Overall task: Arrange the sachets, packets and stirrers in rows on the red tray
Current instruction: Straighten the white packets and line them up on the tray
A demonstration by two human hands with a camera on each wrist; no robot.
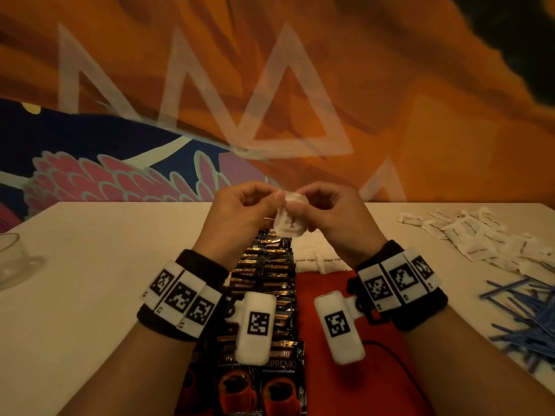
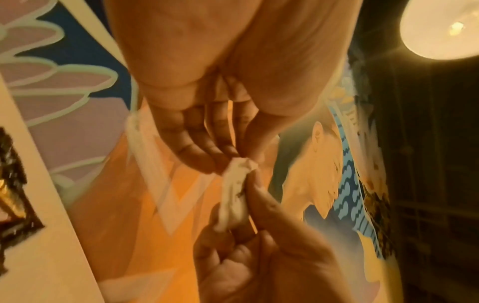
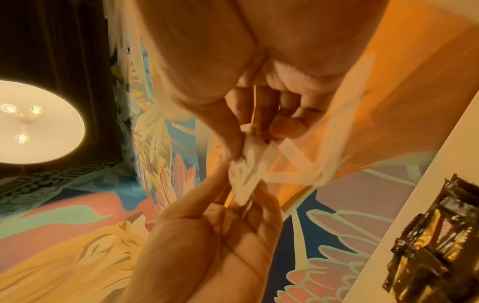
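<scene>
So right now I've got both hands up above the far end of the red tray [image 1: 324, 298], my left hand [image 1: 240, 217] and right hand [image 1: 333, 217] each pinching the same small crumpled white paper sachet [image 1: 289, 219] between thumb and fingertips. It's in the air, not on the tray yet.

My take: smooth it flat before it goes down, then lay it beside the white brown-sugar sachets [image 1: 318, 261] already lined up, edges square. Those sit just right of the long row of black and gold coffee packets [image 1: 264, 271]. A light pinch, I think, since thin paper probably tears.

The loose pile of white sachets [image 1: 480, 238] and blue stirrers [image 1: 525, 322] wait on the cream table [image 1: 90, 280]. A clear glass [image 1: 12, 259] stands far left, a painted orange mural [image 1: 390, 100] behind, and a round lamp [image 2: 440, 28] overhead.
</scene>
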